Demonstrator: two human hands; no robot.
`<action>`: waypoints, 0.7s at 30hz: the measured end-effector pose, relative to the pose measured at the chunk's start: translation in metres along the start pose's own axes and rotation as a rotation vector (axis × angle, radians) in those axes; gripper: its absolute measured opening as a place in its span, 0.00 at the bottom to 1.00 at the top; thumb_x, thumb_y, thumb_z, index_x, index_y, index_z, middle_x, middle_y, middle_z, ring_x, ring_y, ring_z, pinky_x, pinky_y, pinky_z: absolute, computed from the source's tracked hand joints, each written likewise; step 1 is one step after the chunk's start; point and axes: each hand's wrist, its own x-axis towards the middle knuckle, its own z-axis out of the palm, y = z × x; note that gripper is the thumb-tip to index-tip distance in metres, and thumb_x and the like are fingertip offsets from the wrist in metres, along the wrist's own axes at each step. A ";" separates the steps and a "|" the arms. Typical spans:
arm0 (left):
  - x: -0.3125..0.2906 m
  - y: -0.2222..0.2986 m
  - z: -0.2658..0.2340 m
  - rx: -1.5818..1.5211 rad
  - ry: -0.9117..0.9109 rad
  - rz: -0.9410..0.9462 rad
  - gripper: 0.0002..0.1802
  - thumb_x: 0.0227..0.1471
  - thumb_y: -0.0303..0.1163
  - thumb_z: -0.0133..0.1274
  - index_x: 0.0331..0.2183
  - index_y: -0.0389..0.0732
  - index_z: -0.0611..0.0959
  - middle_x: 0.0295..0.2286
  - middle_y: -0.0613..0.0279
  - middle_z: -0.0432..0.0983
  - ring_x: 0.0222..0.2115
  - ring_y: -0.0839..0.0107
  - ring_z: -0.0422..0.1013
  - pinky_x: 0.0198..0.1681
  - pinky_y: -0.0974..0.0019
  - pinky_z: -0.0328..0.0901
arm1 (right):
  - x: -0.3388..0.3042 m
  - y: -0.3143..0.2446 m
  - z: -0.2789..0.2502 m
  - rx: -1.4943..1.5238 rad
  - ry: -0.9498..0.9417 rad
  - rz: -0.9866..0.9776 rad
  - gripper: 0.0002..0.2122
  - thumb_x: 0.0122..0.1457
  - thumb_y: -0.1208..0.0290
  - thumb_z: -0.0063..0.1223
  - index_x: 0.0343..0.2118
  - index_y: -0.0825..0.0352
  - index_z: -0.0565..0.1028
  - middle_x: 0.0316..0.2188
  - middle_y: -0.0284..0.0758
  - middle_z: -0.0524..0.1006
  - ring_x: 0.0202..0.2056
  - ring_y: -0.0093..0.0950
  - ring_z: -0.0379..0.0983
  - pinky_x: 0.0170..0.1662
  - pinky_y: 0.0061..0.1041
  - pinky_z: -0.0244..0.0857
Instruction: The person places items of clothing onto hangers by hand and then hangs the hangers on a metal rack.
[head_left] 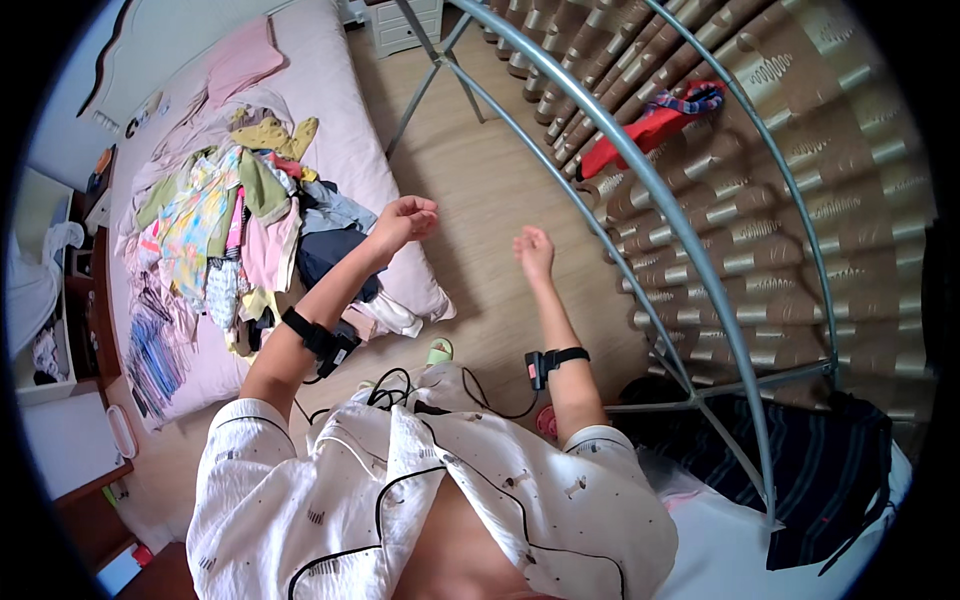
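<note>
My left hand (405,221) is in the air near the bed's right edge, its fingers loosely curled with nothing seen in them. Over the wooden floor, farther right, my right hand (535,250) is raised with the fingers folded in, also holding nothing that shows. Neither hand touches anything. Beside my left hand, a heap of clothes (215,215) covers the middle of the bed, with a dark navy garment (328,262) and a light blue-grey one (335,208) nearest. A grey metal drying rack (660,190) arches up to the right of my right hand.
A red garment (635,140) hangs beyond the rack, before brown patterned curtains (780,190). Dark striped cloth (800,470) lies at lower right. Striped clothes hangers (155,350) are bunched on the near left of the bed (335,90). A white nightstand (405,25) stands at the back.
</note>
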 end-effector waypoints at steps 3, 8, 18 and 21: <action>-0.036 -0.016 -0.043 -0.032 0.096 -0.019 0.10 0.57 0.27 0.48 0.42 0.40 0.76 0.33 0.68 0.74 0.35 0.76 0.72 0.41 0.71 0.67 | -0.042 -0.004 0.053 0.013 -0.121 0.086 0.08 0.63 0.75 0.44 0.44 0.68 0.70 0.30 0.34 0.77 0.26 0.19 0.73 0.25 0.16 0.68; -0.083 -0.052 -0.089 -0.158 0.222 0.046 0.07 0.57 0.27 0.49 0.40 0.40 0.78 0.31 0.69 0.75 0.32 0.79 0.72 0.37 0.74 0.68 | -0.092 -0.018 0.106 -0.050 -0.347 0.134 0.09 0.63 0.76 0.44 0.45 0.68 0.69 0.30 0.34 0.77 0.28 0.18 0.73 0.28 0.16 0.68; -0.264 -0.105 -0.226 -0.237 0.529 0.097 0.09 0.57 0.24 0.47 0.41 0.37 0.77 0.31 0.67 0.76 0.30 0.79 0.73 0.34 0.76 0.68 | -0.218 -0.023 0.295 -0.083 -0.746 0.153 0.07 0.61 0.76 0.45 0.41 0.69 0.72 0.28 0.34 0.77 0.25 0.19 0.73 0.27 0.17 0.68; -0.313 -0.110 -0.265 -0.251 0.666 0.117 0.09 0.57 0.23 0.47 0.41 0.35 0.77 0.31 0.65 0.76 0.31 0.78 0.73 0.33 0.76 0.69 | -0.243 -0.033 0.349 -0.154 -0.855 0.131 0.08 0.62 0.74 0.45 0.42 0.68 0.72 0.29 0.31 0.77 0.26 0.16 0.72 0.28 0.15 0.67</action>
